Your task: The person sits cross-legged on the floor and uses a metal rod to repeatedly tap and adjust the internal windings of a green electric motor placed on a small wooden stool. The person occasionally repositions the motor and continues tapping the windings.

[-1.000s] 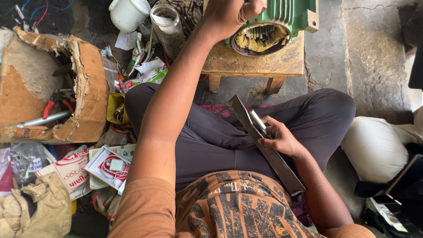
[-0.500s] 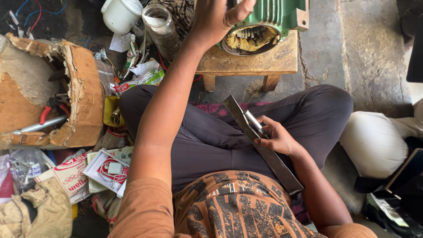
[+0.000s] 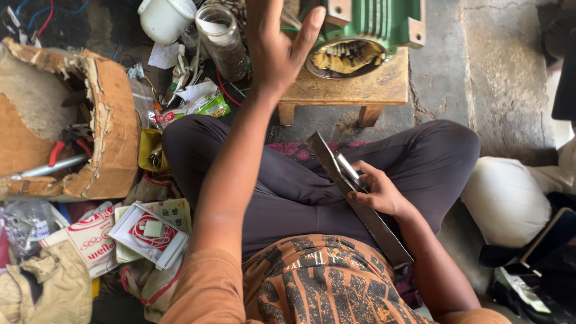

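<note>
My left hand (image 3: 277,43) is raised in front of me with the palm open and the fingers apart, holding nothing. It hovers just left of a green electric motor housing (image 3: 384,23) with yellowish windings (image 3: 348,57) showing in its open end. The motor rests on a small wooden stool (image 3: 360,91). My right hand (image 3: 377,191) rests on my lap and grips a long flat grey metal strip (image 3: 382,235), which slants from my knee down to my waist. A smaller shiny piece lies under its fingers.
A torn cardboard box (image 3: 105,132) with red-handled pliers (image 3: 60,150) sits at the left. A glass jar (image 3: 223,37), a white cup (image 3: 165,18), wires and wrappers crowd the floor behind my knee. Small cartons (image 3: 150,235) lie by my left hip. At the right sits a white sack (image 3: 507,201).
My left hand has come away from the motor's open end, moved left and opened its fingers. The right hand and the metal strip have stayed on my lap.
</note>
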